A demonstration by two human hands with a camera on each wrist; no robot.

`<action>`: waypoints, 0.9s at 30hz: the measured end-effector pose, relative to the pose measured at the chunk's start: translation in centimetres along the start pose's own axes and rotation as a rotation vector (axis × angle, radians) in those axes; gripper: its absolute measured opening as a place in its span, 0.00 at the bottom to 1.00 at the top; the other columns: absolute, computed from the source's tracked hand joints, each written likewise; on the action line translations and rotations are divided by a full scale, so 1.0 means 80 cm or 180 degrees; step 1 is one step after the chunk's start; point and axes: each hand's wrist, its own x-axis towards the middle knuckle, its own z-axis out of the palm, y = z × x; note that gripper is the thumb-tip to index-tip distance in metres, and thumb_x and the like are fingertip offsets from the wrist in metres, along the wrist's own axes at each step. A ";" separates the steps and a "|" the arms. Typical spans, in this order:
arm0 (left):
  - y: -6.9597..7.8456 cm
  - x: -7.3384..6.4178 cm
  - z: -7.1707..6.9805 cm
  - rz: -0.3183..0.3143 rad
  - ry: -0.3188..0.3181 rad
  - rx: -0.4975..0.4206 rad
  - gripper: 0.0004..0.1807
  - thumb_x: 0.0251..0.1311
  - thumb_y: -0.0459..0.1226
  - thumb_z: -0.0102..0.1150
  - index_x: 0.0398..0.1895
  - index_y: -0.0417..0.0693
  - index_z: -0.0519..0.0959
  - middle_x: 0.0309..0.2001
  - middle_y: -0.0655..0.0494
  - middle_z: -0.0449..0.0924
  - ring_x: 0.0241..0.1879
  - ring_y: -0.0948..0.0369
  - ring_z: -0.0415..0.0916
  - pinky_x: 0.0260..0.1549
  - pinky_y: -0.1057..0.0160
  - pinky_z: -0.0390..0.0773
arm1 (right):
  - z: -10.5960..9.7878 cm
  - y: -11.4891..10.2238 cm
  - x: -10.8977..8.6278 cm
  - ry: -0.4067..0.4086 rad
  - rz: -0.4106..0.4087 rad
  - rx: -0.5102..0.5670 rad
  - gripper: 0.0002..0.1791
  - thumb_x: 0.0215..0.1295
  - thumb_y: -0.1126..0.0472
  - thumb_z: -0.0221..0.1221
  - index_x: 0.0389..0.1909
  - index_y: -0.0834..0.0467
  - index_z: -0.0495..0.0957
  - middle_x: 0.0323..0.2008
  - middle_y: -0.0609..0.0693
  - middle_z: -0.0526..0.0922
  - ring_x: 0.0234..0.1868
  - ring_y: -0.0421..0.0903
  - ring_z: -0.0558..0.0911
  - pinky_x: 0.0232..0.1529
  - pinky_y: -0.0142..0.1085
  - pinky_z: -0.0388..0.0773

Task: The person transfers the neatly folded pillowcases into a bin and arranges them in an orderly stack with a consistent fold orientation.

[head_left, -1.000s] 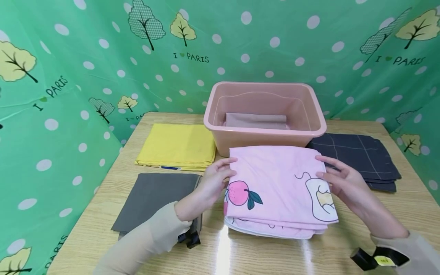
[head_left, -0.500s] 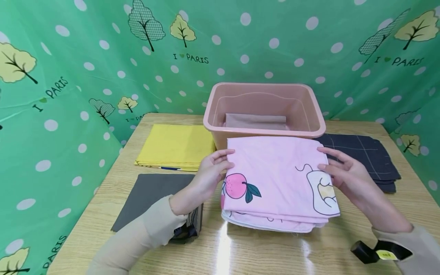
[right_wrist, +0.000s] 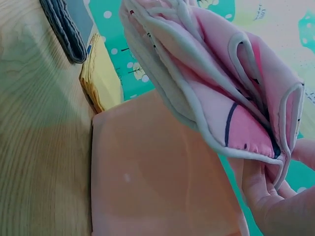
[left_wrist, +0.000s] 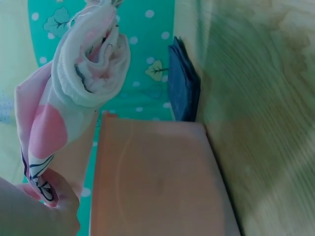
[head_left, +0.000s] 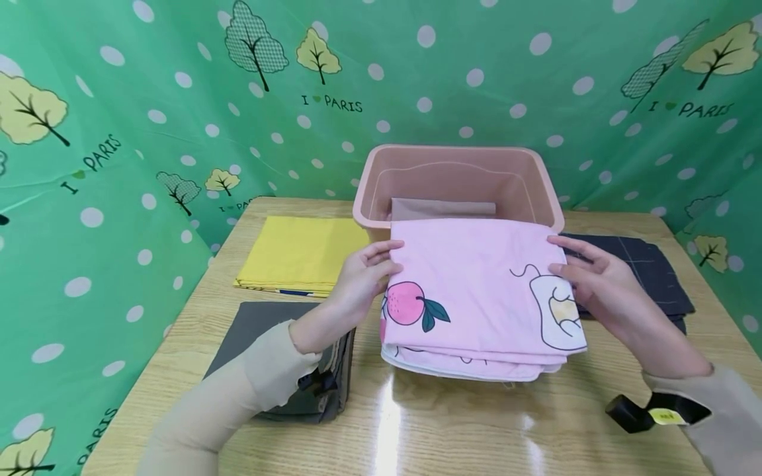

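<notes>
Between both hands hangs a folded pink cloth (head_left: 470, 291) printed with a peach and line drawings, raised off the table in the wrist views. My left hand (head_left: 364, 277) pinches its left side near the far corner. On the opposite side, my right hand (head_left: 601, 284) grips the edge, thumb and fingers on either face, as the right wrist view shows. Layered, white-trimmed folds of the pink cloth (right_wrist: 211, 83) droop toward the person. The cloth's far edge overlaps the front rim of a pink plastic bin (head_left: 458, 153) in the head view. A greyish folded cloth (head_left: 440, 209) lies inside the bin.
Left of the bin lies a folded yellow cloth (head_left: 303, 251). Nearer the person is a folded dark grey cloth (head_left: 262, 324), partly under the left forearm. A folded navy checked cloth (head_left: 637, 271) lies at right. A green patterned curtain (head_left: 452, 73) hangs behind the wooden table (head_left: 464, 430).
Both hands have lifted the pink cloth and carried it away from the person, up to the bin's front rim. Both hands keep their hold; the other cloths stay put.
</notes>
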 end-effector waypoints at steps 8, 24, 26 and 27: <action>0.013 0.013 -0.003 0.0039 0.0014 0.0094 0.19 0.54 0.23 0.50 0.50 0.41 0.73 0.41 0.50 0.73 0.36 0.61 0.70 0.33 0.70 0.74 | 0.002 -0.016 0.013 0.0087 0.0235 -0.0037 0.31 0.57 0.61 0.58 0.61 0.51 0.59 0.38 0.40 0.80 0.35 0.39 0.80 0.32 0.31 0.77; 0.033 0.046 -0.003 -0.0093 0.0108 0.0419 0.20 0.54 0.24 0.51 0.51 0.45 0.74 0.46 0.48 0.74 0.37 0.62 0.72 0.28 0.72 0.73 | 0.000 -0.037 0.044 0.0085 0.0469 0.0025 0.38 0.55 0.59 0.60 0.66 0.50 0.54 0.39 0.39 0.76 0.36 0.37 0.80 0.34 0.30 0.76; 0.036 0.049 -0.003 -0.0096 0.0099 0.0446 0.20 0.54 0.24 0.51 0.51 0.46 0.74 0.47 0.49 0.74 0.37 0.61 0.72 0.30 0.71 0.74 | -0.001 -0.039 0.048 0.0093 0.0498 0.0056 0.39 0.54 0.59 0.61 0.66 0.50 0.53 0.39 0.39 0.76 0.36 0.37 0.80 0.35 0.29 0.76; 0.037 0.050 -0.003 -0.0091 0.0087 0.0450 0.20 0.54 0.24 0.51 0.51 0.45 0.74 0.47 0.49 0.74 0.38 0.61 0.72 0.31 0.70 0.74 | -0.002 -0.040 0.049 0.0096 0.0518 0.0065 0.40 0.54 0.59 0.61 0.66 0.50 0.53 0.39 0.38 0.76 0.36 0.37 0.80 0.35 0.29 0.76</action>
